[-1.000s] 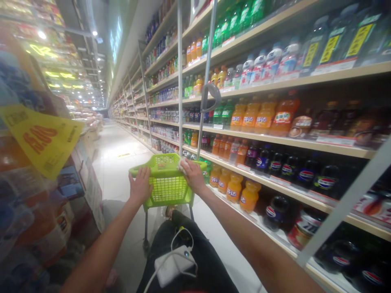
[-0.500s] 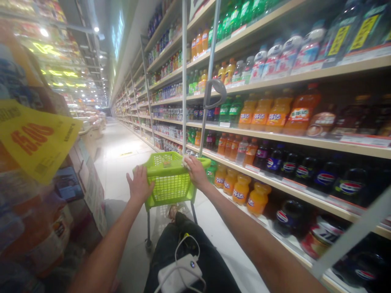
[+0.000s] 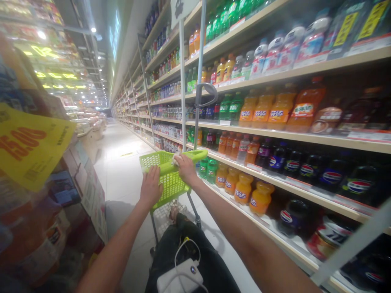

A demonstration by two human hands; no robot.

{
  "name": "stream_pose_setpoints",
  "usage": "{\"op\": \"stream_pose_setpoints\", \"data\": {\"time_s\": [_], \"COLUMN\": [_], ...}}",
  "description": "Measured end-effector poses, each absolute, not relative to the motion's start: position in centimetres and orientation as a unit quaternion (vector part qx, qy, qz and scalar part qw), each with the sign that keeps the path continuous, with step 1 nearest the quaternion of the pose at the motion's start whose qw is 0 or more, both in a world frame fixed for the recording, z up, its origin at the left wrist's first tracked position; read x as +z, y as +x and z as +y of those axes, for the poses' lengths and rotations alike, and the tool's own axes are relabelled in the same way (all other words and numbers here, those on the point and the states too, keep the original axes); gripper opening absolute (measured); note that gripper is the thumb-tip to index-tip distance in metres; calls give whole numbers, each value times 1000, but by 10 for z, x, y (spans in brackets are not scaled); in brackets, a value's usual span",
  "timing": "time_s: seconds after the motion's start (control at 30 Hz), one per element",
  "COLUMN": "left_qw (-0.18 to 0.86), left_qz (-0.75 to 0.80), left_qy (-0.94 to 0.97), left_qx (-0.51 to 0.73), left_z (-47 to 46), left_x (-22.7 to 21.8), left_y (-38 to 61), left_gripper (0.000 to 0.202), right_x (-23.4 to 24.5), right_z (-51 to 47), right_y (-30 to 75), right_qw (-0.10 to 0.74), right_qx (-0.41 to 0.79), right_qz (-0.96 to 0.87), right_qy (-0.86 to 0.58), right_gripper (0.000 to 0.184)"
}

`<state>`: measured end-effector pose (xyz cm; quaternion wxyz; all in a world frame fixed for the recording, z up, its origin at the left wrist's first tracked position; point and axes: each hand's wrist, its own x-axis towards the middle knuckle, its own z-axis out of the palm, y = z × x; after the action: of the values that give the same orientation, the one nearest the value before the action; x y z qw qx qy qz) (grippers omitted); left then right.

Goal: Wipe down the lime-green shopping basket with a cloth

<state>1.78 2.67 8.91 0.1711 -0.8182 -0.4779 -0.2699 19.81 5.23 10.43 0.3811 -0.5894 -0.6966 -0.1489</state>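
Lime-green plastic mesh basket (image 3: 169,183) on a little wheeled frame, out on the aisle floor just beside the shelves. Looks light and pretty stiff, so the rim's the obvious grab point. Left hand (image 3: 151,187) lies on it, fingers spread wide; right hand (image 3: 187,169) curls over the rim with a white tissue or cloth (image 3: 175,160) under the fingers. Orange Fanta bottles (image 3: 242,190) line the shelf edge (image 3: 269,234) nearby.

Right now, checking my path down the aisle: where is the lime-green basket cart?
In the head view the cart sits low at centre, under the left hand and right hand, beside the drinks shelves on the right.
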Motion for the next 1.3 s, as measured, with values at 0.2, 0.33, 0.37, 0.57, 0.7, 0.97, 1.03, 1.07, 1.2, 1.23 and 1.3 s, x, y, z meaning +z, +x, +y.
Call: {"op": "stream_pose_setpoints", "data": {"time_s": [0.2, 0.33, 0.37, 0.57, 0.7, 0.97, 1.03, 1.07, 1.2, 1.23, 1.3], "left_qw": [126, 125, 124, 72, 54, 73, 74, 71, 57, 58, 60], "left_qz": [-558, -549, -540, -577, -575, -550, -547, -548, -547, -543, -532], "left_qy": [-761, -777, -784, -761, -768, -792, -793, -793, -795, -797, -803], "left_qx": [-305, -282, -279, -288, -277, -256, -255, -256, -257, -258, -260], "left_z": [34, 34, 34, 44, 44, 41, 41, 40, 38, 38, 41], "left_x": [87, 92, 93, 93, 92, 88, 88, 88, 87, 87, 85], "left_y": [28, 29, 28, 22, 25, 24, 26, 27, 33, 34, 33], "left_gripper": [57, 55, 55, 62, 70, 74, 75, 76, 76, 76, 75], "right_x": [100, 100, 100, 96, 89, 89, 89, 89, 86, 86, 85], "right_z": [54, 49, 50, 59, 60, 55, 55, 54, 50, 49, 47], "right_y": [179, 162, 163, 186, 171, 171, 180, 183, 182, 179, 175], "right_qw": [376, 355, 351, 338, 339, 334, 337, 342, 378, 387, 401], "right_qx": [-137, -137, -139, -153, -172, -193, -184, -177, -145, -140, -133], "right_qz": [-737, -773, -768, -708, -731, -764, -753, -743, -737, -747, -761], "right_qy": [-545, -507, -517, -601, -566, -518, -535, -547, -541, -523, -492], "right_gripper": [43, 44, 44, 46, 46, 46, 47, 47, 48, 49, 48]}}
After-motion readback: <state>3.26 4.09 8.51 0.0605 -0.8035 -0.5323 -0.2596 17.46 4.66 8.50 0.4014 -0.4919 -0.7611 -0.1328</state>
